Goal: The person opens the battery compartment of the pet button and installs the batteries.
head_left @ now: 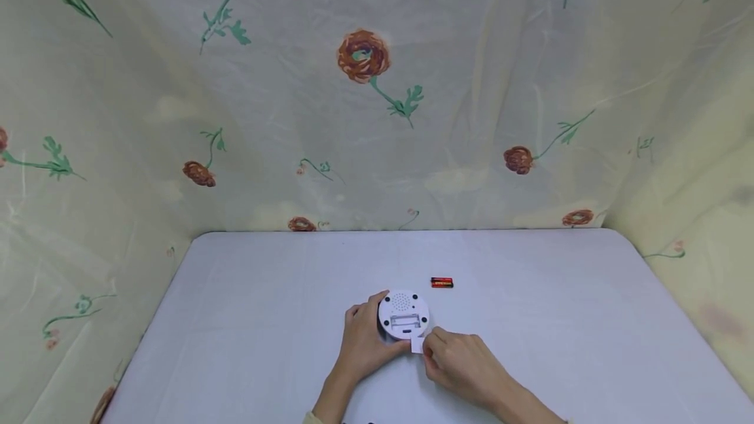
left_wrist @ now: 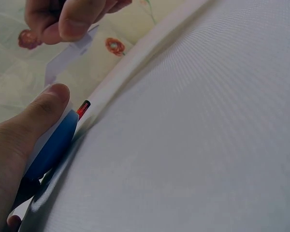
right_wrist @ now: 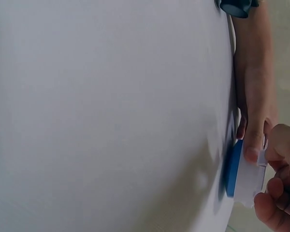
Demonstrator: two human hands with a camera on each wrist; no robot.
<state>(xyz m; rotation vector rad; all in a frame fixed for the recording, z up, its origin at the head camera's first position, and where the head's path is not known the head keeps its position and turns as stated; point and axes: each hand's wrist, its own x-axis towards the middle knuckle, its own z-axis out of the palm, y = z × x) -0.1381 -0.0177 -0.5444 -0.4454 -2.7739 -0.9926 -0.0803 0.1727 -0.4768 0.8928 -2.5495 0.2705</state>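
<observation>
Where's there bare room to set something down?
Bare table lies right of the batteries and left of the left hand. Crowded: around the round device, between that hand and the right hand, whose fingers pinch a white piece.

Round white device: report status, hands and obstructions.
Left hand gripping round white device. Right hand pinching small white piece. Compartment open, looks empty. Batteries beyond device, not in the way.

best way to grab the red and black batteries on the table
Probably from above and the right, pinching across their long sides at mid-length: the batteries lie flat, seemingly side by side, lengthwise left to right, and the round white device sits nearer the person, to the left.
</observation>
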